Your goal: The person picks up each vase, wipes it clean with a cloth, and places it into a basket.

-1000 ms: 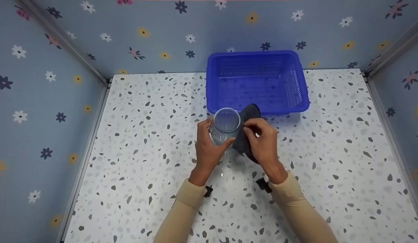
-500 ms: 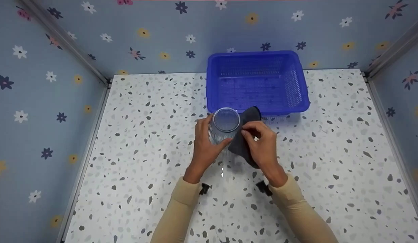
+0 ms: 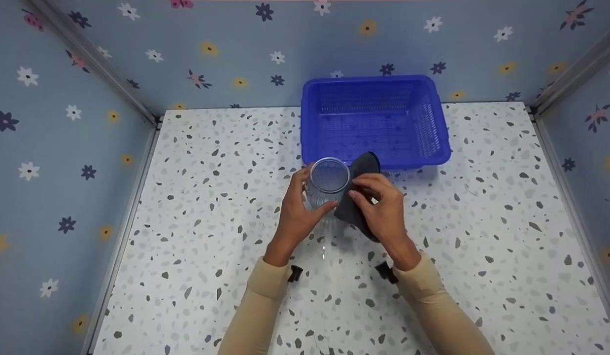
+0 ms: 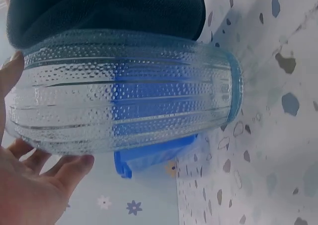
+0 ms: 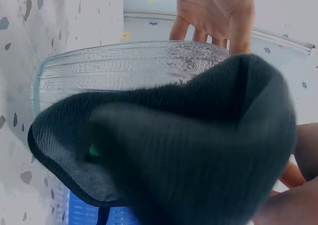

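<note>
A clear ribbed glass jar stands upright on the speckled table, just in front of the blue basket. My left hand grips the jar's left side, fingers curled round it; the jar fills the left wrist view. My right hand holds a dark grey cloth pressed against the jar's right side. In the right wrist view the cloth covers much of the jar.
The blue slatted basket holds nothing and sits at the back of the table against the flowered wall. Flowered walls close in the left and right sides. Bare table surface lies left, right and in front of my hands.
My right hand has shifted the cloth slightly along the jar's side, and my left wrist has swung a little to the left. The jar stays in place.
</note>
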`<state>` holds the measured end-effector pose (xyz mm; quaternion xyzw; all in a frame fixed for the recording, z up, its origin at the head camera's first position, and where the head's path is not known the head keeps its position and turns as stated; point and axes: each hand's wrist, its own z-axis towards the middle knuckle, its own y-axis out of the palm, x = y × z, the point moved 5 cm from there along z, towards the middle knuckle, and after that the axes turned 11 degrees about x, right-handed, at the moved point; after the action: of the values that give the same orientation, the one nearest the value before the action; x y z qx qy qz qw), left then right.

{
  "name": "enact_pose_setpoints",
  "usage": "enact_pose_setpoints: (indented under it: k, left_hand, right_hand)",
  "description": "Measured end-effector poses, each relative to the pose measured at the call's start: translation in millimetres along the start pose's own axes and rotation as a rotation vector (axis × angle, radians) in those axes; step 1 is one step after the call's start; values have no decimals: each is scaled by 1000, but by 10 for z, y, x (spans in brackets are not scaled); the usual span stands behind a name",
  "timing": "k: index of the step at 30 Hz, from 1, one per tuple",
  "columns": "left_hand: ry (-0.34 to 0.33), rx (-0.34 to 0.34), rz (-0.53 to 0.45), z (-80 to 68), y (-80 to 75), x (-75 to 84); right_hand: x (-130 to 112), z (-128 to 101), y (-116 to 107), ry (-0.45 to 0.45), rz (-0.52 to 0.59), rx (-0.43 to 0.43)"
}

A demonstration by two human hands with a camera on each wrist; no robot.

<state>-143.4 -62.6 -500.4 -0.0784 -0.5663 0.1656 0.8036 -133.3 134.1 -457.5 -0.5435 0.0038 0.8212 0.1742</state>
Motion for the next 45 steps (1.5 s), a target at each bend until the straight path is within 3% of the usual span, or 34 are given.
enact_pose_setpoints:
  k: [4, 11, 17, 23, 33, 45]
  left_hand:
    - [14, 38, 18, -4, 20, 14]
    - [2, 9, 4, -17, 7, 7]
    - [-1, 52, 16, -51, 12, 4]
    - [20, 83, 19, -57, 22, 14]
    - [48, 81, 27, -54, 27, 12]
    - [56, 82, 39, -59, 17, 18]
  right_hand:
    - [-18, 37, 7, -33, -60, -9]
    - [-26, 61, 5, -62, -92, 3]
    - [-13, 54, 12, -90, -108, 5]
    - [68, 20, 5, -37, -111, 22]
    - [272, -52, -8, 22, -129, 20]
    - [780, -204, 172, 104, -276, -81]
